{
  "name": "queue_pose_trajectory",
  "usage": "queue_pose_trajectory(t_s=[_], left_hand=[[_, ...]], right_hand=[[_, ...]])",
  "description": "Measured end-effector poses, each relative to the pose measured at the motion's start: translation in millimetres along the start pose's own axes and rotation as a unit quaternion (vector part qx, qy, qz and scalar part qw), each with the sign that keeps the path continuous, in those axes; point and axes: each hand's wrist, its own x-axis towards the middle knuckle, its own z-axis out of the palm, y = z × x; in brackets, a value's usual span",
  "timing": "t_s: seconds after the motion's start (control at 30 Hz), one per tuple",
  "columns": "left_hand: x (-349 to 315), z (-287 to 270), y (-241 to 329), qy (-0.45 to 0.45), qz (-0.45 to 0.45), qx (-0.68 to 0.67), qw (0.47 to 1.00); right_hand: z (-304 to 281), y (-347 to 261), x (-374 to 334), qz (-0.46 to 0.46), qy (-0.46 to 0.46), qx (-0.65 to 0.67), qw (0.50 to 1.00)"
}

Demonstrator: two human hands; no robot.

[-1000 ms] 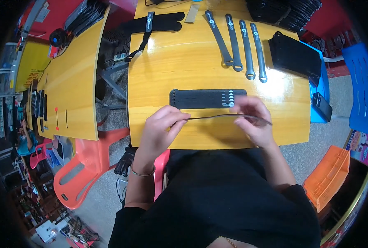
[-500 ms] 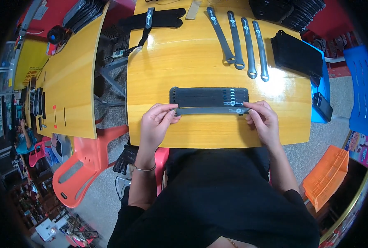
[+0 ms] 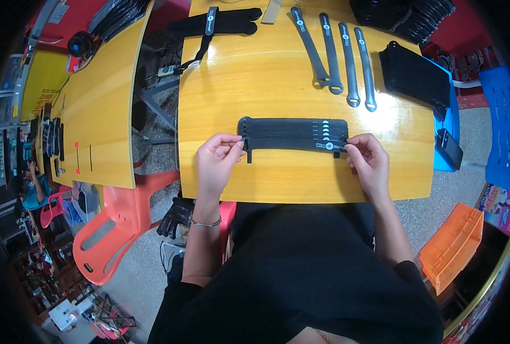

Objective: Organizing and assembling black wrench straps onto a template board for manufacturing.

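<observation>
In front of me on the yellow wooden table [image 3: 301, 183], a dark strap [image 3: 283, 144] with a pale printed mark stretches between my hands. My left hand [image 3: 217, 157] pinches its left end between thumb and fingers, and my right hand [image 3: 370, 160] pinches the right end. The strap lies along the near edge of a row of overlapping black straps [image 3: 278, 125], whose printed ends fan out in steps. Small dark tabs stick out below the row near each end. Farther back, several grey straps [image 3: 351, 66] with slotted ends lie side by side.
A black strap bundle [image 3: 232, 24] lies back left. Stacked black straps [image 3: 416, 74] fill the right side, by a blue tray [image 3: 451, 157] holding a dark phone-like device [image 3: 450, 148]. An orange crate [image 3: 452, 246] and a red chair [image 3: 123, 221] stand on the floor.
Both hands have moved slightly away from me with the strap, from just in front of the row onto its near edge. The view has shifted a little.
</observation>
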Motion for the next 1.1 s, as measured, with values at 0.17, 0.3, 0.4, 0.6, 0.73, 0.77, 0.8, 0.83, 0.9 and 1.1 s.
queue_pose_trajectory(t_s=[0.17, 0.3, 0.4, 0.6, 0.73, 0.77, 0.8, 0.83, 0.9, 1.1], left_hand=[[1.7, 0.5, -7.0, 0.009, 0.017, -0.033, 0.999], [2.2, 0.6, -6.6, 0.016, 0.019, -0.03, 0.999], [2.8, 0.1, -5.8, 0.013, 0.012, -0.034, 0.999], [3.3, -1.1, -2.9, 0.002, 0.001, -0.03, 1.0], [3.8, -0.8, -4.6, 0.0, -0.001, -0.02, 1.0], [3.5, -1.0, -4.5, 0.0, -0.001, -0.02, 1.0], [3.3, -1.1, -4.3, 0.0, -0.001, -0.017, 1.0], [3.2, -1.1, -4.1, 0.0, 0.0, -0.013, 1.0], [4.0, -0.4, -6.8, 0.006, 0.003, -0.017, 1.0], [3.3, -0.3, -3.5, 0.006, 0.0, -0.004, 1.0]], right_hand=[[1.8, -2.4, 0.7, 0.009, -0.001, -0.002, 1.0], [1.6, 1.5, 1.1, 0.013, 0.001, 0.001, 1.0], [1.2, 0.4, 1.2, 0.017, -0.001, -0.005, 1.0], [1.8, -2.7, 2.0, 0.003, 0.002, -0.021, 1.0], [2.0, 4.8, 3.3, -0.002, 0.008, -0.012, 1.0], [2.8, 3.9, 3.4, -0.005, 0.01, -0.009, 1.0], [3.2, 3.4, 3.4, -0.008, 0.013, -0.007, 1.0], [3.3, 3.8, 3.2, -0.008, 0.013, -0.007, 1.0], [3.8, 5.1, 3.6, -0.002, 0.018, -0.017, 1.0], [3.5, 6.9, 4.0, -0.011, 0.022, -0.037, 0.999]])
